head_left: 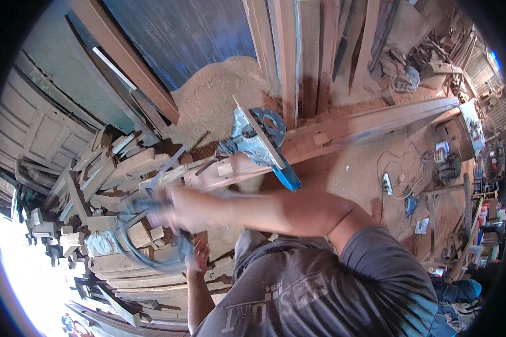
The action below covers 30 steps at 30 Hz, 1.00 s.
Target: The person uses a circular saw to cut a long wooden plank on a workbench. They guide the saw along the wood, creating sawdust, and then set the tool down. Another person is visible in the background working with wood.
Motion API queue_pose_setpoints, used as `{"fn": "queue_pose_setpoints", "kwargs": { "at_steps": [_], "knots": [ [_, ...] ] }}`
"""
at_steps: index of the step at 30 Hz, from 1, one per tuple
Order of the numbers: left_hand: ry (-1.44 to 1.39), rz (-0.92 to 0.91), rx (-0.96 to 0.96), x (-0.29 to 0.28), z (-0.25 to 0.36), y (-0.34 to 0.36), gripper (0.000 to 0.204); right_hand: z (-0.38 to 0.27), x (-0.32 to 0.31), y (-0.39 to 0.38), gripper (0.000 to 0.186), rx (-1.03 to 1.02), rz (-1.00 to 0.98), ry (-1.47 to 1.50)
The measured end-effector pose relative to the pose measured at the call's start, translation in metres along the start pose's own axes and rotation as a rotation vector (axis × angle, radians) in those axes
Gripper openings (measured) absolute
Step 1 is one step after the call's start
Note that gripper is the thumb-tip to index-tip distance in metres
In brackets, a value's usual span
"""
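My right arm stretches across to the left, and my right hand (171,210) is smeared by motion. It is closed around a dark corded tool (143,208) whose kind the blur hides; a thin pale rod shows beyond it. Below, my left hand (198,255) has its fingers raised and apart, close beside a dark lower part of the tool. Whether it touches that part is unclear. A dark cable (132,255) loops down on the left. A blue and grey circular saw (258,140) rests tilted on a long wooden beam (354,126) with pale rectangular marks.
Sawdust (225,84) lies heaped beyond the beam, against a dark blue panel (191,33). Upright planks (309,56) stand at the back. Wood offcuts (101,180) pile up on the left. A cord (402,163) and a power strip (387,184) lie on the floor to the right.
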<state>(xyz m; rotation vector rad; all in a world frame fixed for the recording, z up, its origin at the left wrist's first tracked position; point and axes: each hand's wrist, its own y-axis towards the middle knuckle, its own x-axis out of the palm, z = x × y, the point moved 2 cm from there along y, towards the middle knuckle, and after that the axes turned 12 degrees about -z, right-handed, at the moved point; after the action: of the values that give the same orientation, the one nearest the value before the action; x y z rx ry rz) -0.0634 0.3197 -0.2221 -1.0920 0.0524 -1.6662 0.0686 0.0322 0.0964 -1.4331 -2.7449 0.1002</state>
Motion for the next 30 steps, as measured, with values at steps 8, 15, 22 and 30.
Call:
{"fn": "queue_pose_setpoints", "kwargs": {
  "at_steps": [8,15,22,30],
  "knots": [
    [0.294,0.901,0.113,-0.062,0.036,-0.105,0.048,0.272,-0.005,-0.187,0.063,0.236,-0.253,-0.833],
    [1.058,-0.365,0.407,0.293,0.013,0.046,0.05,0.357,-0.073,-0.425,0.048,0.412,-0.217,-1.247],
    [1.23,-0.092,0.543,0.446,-0.05,0.08,0.063,0.341,-0.13,-0.543,0.06,1.216,0.137,-1.321],
    [1.368,-0.12,0.239,0.408,0.002,0.065,0.062,0.308,-0.141,-0.42,0.038,0.538,0.852,-0.295]
  ]
}}
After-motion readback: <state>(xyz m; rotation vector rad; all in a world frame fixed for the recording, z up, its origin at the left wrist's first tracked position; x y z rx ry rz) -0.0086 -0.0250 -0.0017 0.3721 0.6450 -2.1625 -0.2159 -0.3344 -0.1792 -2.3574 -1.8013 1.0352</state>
